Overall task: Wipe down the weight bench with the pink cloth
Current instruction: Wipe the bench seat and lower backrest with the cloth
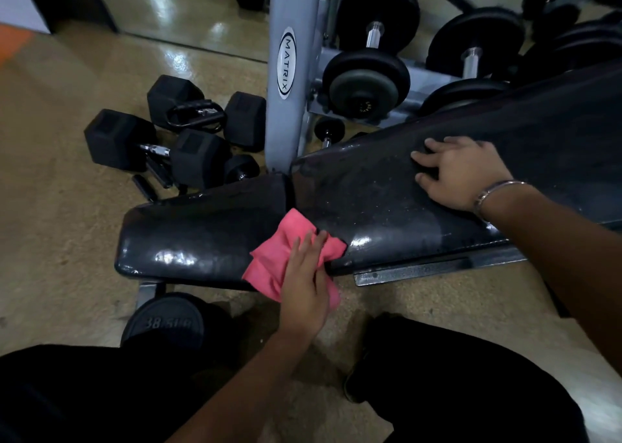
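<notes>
The pink cloth (279,257) drapes over the near edge of the weight bench (202,237), at the foot of its backrest (387,190). Your left hand (304,288) presses it flat, fingers straight. At 2 o'clock from the cloth, your right hand (461,170) rests spread on the backrest. Hex dumbbells (158,139) lie at 10 o'clock.
</notes>
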Available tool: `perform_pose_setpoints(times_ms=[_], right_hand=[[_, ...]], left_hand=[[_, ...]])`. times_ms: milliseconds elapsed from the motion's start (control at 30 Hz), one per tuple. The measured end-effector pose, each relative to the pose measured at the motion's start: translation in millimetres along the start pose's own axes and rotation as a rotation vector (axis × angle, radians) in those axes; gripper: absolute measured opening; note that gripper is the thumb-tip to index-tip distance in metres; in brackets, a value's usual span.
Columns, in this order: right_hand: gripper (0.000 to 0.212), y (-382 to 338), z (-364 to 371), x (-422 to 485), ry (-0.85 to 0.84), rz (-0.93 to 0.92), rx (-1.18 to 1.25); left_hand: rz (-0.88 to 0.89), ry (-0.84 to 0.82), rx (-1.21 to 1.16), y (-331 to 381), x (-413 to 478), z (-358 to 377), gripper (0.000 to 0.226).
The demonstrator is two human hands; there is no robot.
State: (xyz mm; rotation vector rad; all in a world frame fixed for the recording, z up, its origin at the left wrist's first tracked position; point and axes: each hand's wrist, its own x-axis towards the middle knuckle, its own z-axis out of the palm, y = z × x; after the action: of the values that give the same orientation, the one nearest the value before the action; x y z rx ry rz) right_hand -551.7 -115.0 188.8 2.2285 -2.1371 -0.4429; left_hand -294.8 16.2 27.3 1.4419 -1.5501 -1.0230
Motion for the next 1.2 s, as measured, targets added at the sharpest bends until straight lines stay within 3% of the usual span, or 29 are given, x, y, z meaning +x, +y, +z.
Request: perform_pose_setpoints(times_ms=[167,300,467,633,767,900,967,1100,1200], right_hand=[[0.051,-3.5,3.3,-2.6,0.014,0.009,-0.008],[0.051,0.9,5.8,-3.6,0.032,0.013,-0.002],[0.049,-0.5,8.6,-3.1,0.062,0.006,0.034],[0.049,1.6,11.7,-6.6,0.087,0.011,0.055],[0.049,-0.1,12.3,-4.6,0.074,0.005,0.051],[0.049,1.0,11.8,-6.4,0.077,0.002,0.054],[0.048,2.1,12.4,-6.5,0.084,-0.001,0.05],[0.048,0.6,13.7,-4.6,0.089,-0.004,0.046],[0.048,2.1,13.8,-5.2,0.092,-0.004,0.051]], left_hand=[[-0.081,0.052,-0.069,0.0,32.1,-2.0,0.053],[-0.071,0.058,-0.191,10.2,9.1,-6.2,0.069],[-0.224,0.255,-0.169,6.9,30.0,1.0,0.045],[0.023,0.069,0.014,5.3,7.8,2.2,0.049],[-0.202,0.139,-0.078,20.2,43.5,5.9,0.049],[-0.042,0.037,0.051,11.4,25.5,4.8,0.046],[-0.063,0.018,0.034,3.5,39.4,-1.0,0.044],[-0.192,0.134,-0.056,19.7,73.5,8.1,0.044],[0.002,0.018,0.051,9.5,47.0,-0.3,0.043]])
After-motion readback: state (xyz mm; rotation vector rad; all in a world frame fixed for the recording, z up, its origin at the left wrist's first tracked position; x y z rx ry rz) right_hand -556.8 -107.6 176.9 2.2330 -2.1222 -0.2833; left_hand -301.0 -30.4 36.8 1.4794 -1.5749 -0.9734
